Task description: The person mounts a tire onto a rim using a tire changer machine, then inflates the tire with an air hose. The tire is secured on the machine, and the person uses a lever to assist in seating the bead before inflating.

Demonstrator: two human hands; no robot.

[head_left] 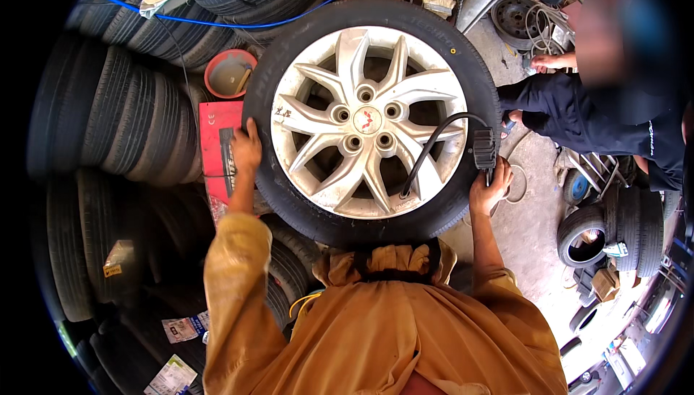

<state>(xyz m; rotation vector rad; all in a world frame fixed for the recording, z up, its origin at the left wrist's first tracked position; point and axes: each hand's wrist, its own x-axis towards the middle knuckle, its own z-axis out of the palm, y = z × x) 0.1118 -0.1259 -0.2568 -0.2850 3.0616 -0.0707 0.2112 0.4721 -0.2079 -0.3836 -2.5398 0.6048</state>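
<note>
Right grip (493,190) clasps a black gauge (485,148); its hose (427,148) runs leftward to the wheel (367,120). Left grip (246,148), closure indeterminate, overlies a red casing (211,135).

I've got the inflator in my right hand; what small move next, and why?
I'd probably check the hose sits firmly near the lower edge of the silver wheel: it runs there from the inflator in your right hand, your left hand isn't on it, and its seating is too small to judge.
</note>
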